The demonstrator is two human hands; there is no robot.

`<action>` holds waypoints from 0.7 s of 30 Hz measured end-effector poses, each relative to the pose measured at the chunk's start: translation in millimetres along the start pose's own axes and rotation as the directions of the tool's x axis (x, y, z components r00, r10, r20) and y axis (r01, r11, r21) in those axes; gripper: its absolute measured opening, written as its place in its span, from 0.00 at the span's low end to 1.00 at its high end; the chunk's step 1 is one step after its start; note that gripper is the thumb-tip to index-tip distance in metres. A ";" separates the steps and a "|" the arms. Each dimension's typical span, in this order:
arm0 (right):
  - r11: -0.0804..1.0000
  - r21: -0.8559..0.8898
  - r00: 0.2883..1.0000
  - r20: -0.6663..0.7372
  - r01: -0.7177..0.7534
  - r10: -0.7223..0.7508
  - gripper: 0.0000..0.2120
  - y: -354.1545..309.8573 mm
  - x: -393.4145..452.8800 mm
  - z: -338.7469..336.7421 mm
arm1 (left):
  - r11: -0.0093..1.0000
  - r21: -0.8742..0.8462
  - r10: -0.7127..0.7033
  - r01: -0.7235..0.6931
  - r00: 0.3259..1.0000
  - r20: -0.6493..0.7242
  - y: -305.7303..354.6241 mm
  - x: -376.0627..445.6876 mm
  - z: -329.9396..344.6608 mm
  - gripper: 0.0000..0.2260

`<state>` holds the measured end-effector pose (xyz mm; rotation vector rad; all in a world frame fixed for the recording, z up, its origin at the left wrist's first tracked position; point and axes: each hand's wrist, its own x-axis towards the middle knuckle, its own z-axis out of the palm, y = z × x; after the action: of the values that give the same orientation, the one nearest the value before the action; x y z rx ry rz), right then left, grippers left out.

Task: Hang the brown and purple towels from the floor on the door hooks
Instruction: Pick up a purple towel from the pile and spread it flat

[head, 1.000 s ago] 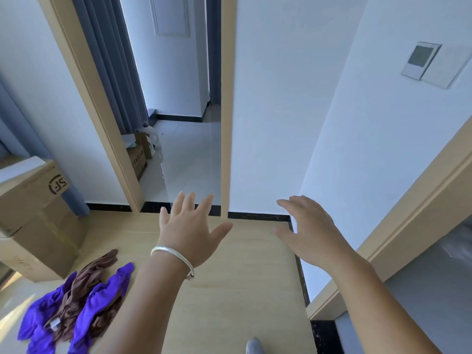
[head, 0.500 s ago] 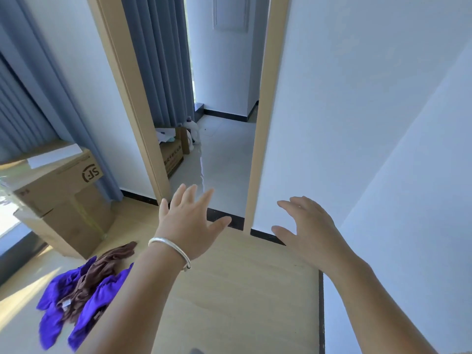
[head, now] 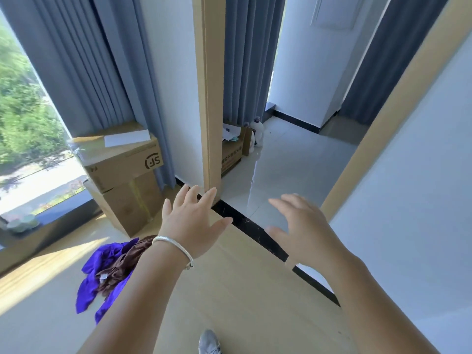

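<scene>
Both hands out front and empty, towels down on the floor at lower left.

Left hand [head: 190, 221], silver bracelet [head: 176, 247] on the wrist, is spread wide at centre frame with fingers fanned, gripping nothing; right hand [head: 304, 231] sits just to the right of it, also splayed open, a little blurred. The purple towel [head: 88, 293] and brown towel [head: 120, 267] lie bunched together on the pale wood floor [head: 242, 290], the brown one draped across the purple, partly hidden behind the left forearm. Stacked cardboard boxes [head: 122, 175] stand above the pile, against the grey-blue curtain [head: 84, 65] at upper left. A wooden door frame [head: 208, 98] rises at centre, a dark threshold strip [head: 251, 229] runs under the hands, and a grey shoe [head: 209, 342] pokes in at bottom edge.
</scene>
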<state>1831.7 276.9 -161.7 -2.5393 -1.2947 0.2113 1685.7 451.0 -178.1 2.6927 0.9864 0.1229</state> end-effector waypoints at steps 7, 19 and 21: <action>0.982 0.000 0.979 0.075 0.188 -0.188 0.27 -50.4 128.6 19.2 | 0.979 -0.018 -0.203 0.203 0.978 -0.036 -77.1 70.8 -16.4 0.32; 0.859 0.076 0.818 0.274 0.506 -0.506 0.28 -146.5 288.2 99.4 | 0.818 -0.050 -0.574 0.572 0.812 -0.101 -207.3 105.4 -17.5 0.32; 0.832 0.091 0.775 0.321 0.547 -0.544 0.30 -159.1 320.1 119.0 | 0.769 -0.046 -0.639 0.637 0.765 -0.084 -226.8 113.2 -11.8 0.32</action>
<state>1867.0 646.5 -225.3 -2.0606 -2.1040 0.5262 1629.3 692.5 -231.8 2.1897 1.8625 0.1176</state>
